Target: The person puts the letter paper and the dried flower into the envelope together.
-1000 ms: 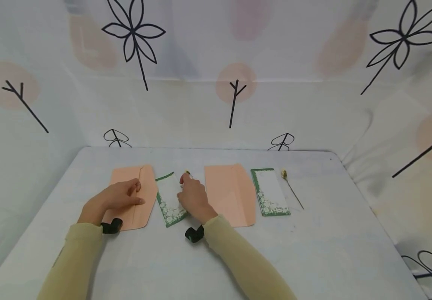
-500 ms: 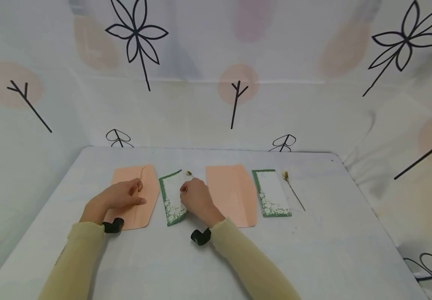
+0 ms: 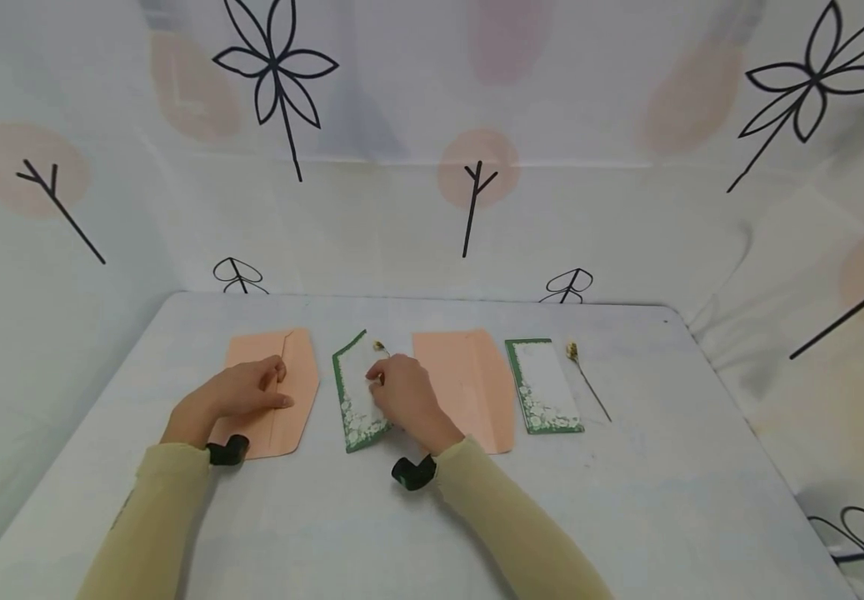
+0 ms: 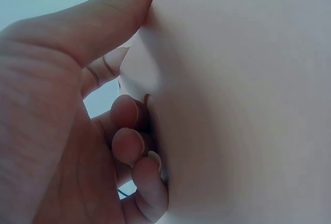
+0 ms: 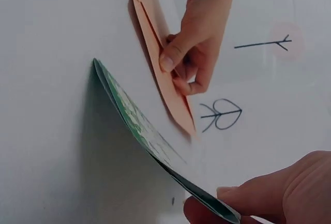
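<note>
My left hand (image 3: 240, 389) rests over the left peach envelope (image 3: 298, 392), its thumb and curled fingertips along the flap edge, gripping the paper there. Up close in the left wrist view, the pale envelope sheet (image 4: 248, 100) fills the right side. In my right hand (image 3: 411, 396) a white card (image 3: 357, 392) with a green floral border is pinched at its right edge between thumb and fingers. The card stands tilted and slightly bowed; the right wrist view shows it nearly edge-on (image 5: 139, 123). A small dried flower (image 3: 379, 345) shows just beyond that hand, its stem partly hidden.
Right of the right hand lies a second peach envelope (image 3: 495, 392), partly covered by that hand. Beside it are another green-bordered card (image 3: 546, 383) and a dried flower (image 3: 585, 379) on a long stem. All lie on a white table (image 3: 664, 500) with a patterned cloth (image 3: 372, 225) behind.
The right hand has shifted a little right, drawing the card with it; the card has turned and bowed, its upper part lifting. The left hand stays in place on the envelope.
</note>
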`<control>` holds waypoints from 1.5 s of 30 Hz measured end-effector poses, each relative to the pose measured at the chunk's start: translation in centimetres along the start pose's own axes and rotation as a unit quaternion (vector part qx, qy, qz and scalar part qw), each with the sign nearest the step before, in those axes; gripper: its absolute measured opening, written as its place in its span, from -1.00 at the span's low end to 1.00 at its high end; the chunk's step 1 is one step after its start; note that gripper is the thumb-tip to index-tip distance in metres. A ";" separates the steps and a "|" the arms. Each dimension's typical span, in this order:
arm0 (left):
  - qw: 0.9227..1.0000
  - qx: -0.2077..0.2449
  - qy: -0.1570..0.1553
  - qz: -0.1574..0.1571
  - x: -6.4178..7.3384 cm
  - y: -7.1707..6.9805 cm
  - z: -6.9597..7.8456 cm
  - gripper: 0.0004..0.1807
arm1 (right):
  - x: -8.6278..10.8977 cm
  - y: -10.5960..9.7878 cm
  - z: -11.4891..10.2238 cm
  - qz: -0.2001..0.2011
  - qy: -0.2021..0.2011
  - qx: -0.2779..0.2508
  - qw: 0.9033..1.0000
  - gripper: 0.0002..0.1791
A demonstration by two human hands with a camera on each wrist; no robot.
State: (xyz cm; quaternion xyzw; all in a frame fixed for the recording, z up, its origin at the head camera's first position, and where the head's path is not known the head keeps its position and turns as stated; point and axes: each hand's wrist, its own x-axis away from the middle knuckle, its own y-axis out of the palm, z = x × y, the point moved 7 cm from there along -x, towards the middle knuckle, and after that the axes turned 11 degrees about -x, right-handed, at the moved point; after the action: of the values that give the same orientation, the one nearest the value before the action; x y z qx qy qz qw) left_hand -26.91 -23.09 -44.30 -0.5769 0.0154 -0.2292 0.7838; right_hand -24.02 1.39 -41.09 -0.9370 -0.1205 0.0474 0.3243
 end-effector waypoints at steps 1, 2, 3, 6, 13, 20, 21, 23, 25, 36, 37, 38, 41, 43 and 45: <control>1.000 0.001 -0.004 0.000 0.0 0.0 -0.1 -0.54 | 0.1 -0.1 -0.1 0.003 -0.005 0.008 1.000 -0.83; 1.000 0.001 -0.003 0.000 0.0 0.0 -0.1 -0.54 | 0.1 -0.2 -0.2 0.006 -0.008 0.017 1.000 -0.84; 1.000 0.000 -0.004 0.000 0.0 0.1 -0.1 -0.54 | 0.2 -0.3 -0.3 0.008 -0.011 0.026 1.000 -0.85; 1.000 -0.002 -0.003 -0.001 0.0 0.1 -0.3 -0.54 | 0.3 -0.5 -0.3 0.002 -0.011 0.036 0.999 -0.87; 1.000 -0.006 0.008 0.002 -0.1 -0.1 -0.3 -0.55 | 0.5 -0.7 -0.3 -0.025 0.000 0.016 1.000 -0.80; 0.999 -0.030 0.008 0.013 -0.1 -0.2 -0.7 -0.62 | 0.6 -1.4 -0.1 -0.025 0.008 0.008 1.000 -0.75; 0.999 -0.036 0.007 0.015 0.0 -0.3 -0.8 -0.61 | 0.6 -1.6 0.0 -0.022 0.004 0.010 1.000 -0.74; 0.999 -0.050 0.002 0.019 -0.1 -0.3 -0.9 -0.60 | 0.6 -1.8 -0.2 -0.017 -0.005 0.017 1.000 -0.74; 0.998 -0.057 0.000 0.022 -0.1 -0.4 -0.9 -0.59 | 0.6 -1.9 -0.3 -0.012 -0.016 0.022 1.000 -0.74; 0.997 -0.069 -0.006 0.024 0.2 -0.6 -0.5 -0.58 | 0.5 -1.8 -2.5 0.016 -0.076 0.002 0.997 -0.74; 0.997 -0.068 -0.006 0.023 0.2 -0.7 -0.5 -0.58 | 0.4 -1.5 -2.6 0.018 -0.080 -0.001 0.997 -0.75; 0.997 -0.067 -0.006 0.023 0.2 -0.7 -0.4 -0.58 | 0.4 -1.2 -2.8 0.021 -0.083 -0.004 0.996 -0.75; 0.998 -0.064 -0.005 0.022 0.4 -0.7 -0.2 -0.59 | 0.1 -0.1 -3.1 0.028 -0.094 -0.004 0.995 -0.75; 0.998 -0.066 -0.005 0.022 0.4 -0.6 -0.2 -0.59 | 0.1 0.7 -3.3 0.034 -0.103 0.001 0.994 -0.76; 0.997 -0.070 -0.007 0.023 0.5 -0.5 -0.1 -0.60 | 0.0 1.4 -3.4 0.039 -0.111 0.009 0.993 -0.76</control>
State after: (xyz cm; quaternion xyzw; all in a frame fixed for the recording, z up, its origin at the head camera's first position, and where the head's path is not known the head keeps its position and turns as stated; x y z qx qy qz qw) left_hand -26.70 -23.44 -43.73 -0.6315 0.0393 -0.2058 0.7466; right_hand -23.17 -1.69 -39.22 -0.9272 -0.1188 0.1647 0.3149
